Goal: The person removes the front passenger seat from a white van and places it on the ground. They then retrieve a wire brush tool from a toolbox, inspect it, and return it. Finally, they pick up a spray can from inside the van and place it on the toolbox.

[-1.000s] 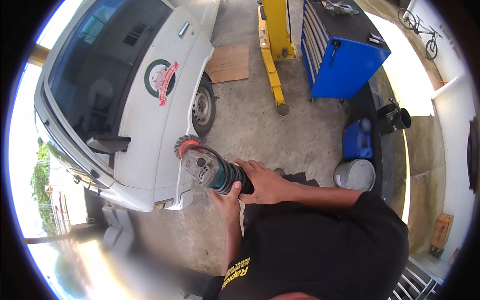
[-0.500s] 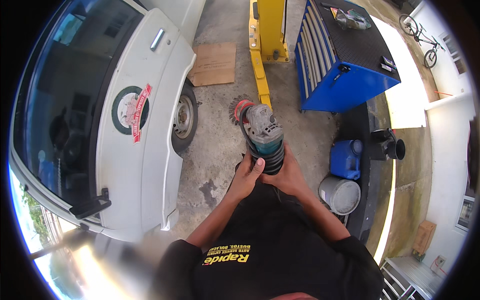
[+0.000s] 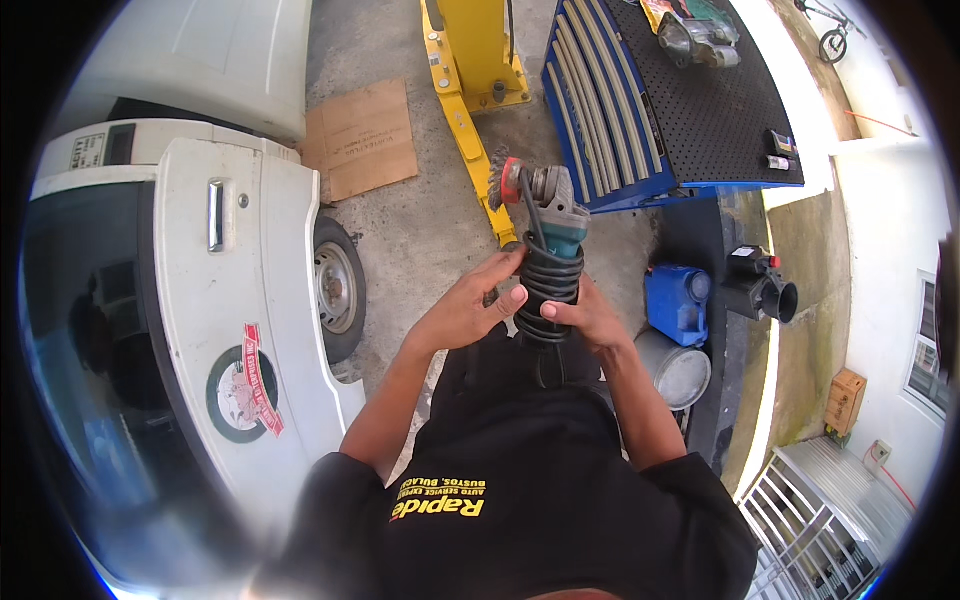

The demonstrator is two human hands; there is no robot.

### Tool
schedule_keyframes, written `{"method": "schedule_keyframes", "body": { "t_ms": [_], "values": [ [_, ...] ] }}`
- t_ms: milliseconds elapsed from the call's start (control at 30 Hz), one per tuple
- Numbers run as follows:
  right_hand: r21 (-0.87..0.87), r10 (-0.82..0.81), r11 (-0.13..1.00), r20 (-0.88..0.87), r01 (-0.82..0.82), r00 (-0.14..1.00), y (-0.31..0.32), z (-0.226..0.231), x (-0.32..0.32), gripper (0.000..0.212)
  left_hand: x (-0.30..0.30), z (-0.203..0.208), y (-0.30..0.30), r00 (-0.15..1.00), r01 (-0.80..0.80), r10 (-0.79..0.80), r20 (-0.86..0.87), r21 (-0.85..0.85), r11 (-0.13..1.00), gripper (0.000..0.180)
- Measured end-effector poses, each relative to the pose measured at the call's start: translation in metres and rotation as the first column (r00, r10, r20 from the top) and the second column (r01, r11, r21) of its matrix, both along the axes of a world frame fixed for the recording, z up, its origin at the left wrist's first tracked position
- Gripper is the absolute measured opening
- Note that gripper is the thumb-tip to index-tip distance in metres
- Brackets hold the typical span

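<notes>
An angle grinder with a grey head and teal body stands upright in front of me. At its head is a wire brush wheel beside a red guard. Its black power cord is wound in several turns around the body. My right hand is closed round the wound grinder from the right, thumb across the coils. My left hand lies at the left side of the coils, thumb and fingers apart, the fingertips at the cord. A small dark patch shows between its fingers; I cannot make out what it is.
A white vehicle with a wheel stands at left, a flattened cardboard sheet beyond it. A yellow lift post rises ahead. At right are a blue tool cabinet with a metal part on top, a blue jug and a lidded bucket.
My left hand has loosened from the grinder's wound body and moved left. The right hand keeps its hold, its thumb now over the coils. The grinder has turned more upright, and my view has shifted.
</notes>
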State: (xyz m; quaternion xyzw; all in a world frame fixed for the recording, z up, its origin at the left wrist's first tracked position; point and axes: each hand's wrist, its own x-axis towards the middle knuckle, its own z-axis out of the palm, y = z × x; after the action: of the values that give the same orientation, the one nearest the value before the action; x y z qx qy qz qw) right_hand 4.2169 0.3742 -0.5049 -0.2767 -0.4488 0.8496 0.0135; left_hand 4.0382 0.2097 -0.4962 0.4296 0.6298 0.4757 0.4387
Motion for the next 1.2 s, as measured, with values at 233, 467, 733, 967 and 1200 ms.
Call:
{"method": "schedule_keyframes", "body": {
  "t_ms": [233,467,733,967,1200],
  "values": [
    [-0.356,-0.072,0.926,0.156,0.124,0.985,0.106,-0.126,-0.059,0.067,-0.133,-0.055,0.038,0.659,-0.548,0.233,-0.715,-0.244,0.8,0.059],
    [-0.484,0.068,0.855,0.459,0.186,0.886,0.2,-0.245,-0.101,0.044,-0.223,-0.099,-0.188,-0.156,-0.98,-0.43,-0.889,0.087,0.176,0.084],
    [-0.527,-0.225,0.669,0.528,0.524,0.819,0.201,-0.305,-0.143,0.051,-0.266,-0.156,-0.259,-0.18,-0.977,-0.643,-0.745,0.06,0.203,0.088],
    [-0.521,-0.368,0.318,0.702,0.792,0.609,0.138,-0.354,-0.157,0.051,-0.39,-0.25,-0.078,-0.134,-0.904,-0.086,-0.987,0.087,0.418,0.059],
    [-0.632,-0.404,0.139,0.667,0.762,0.627,0.107,-0.346,-0.132,0.075,-0.296,-0.461,0.316,0.935,0.103,0.122,0.334,-0.584,0.805,0.052]
  ]
}}
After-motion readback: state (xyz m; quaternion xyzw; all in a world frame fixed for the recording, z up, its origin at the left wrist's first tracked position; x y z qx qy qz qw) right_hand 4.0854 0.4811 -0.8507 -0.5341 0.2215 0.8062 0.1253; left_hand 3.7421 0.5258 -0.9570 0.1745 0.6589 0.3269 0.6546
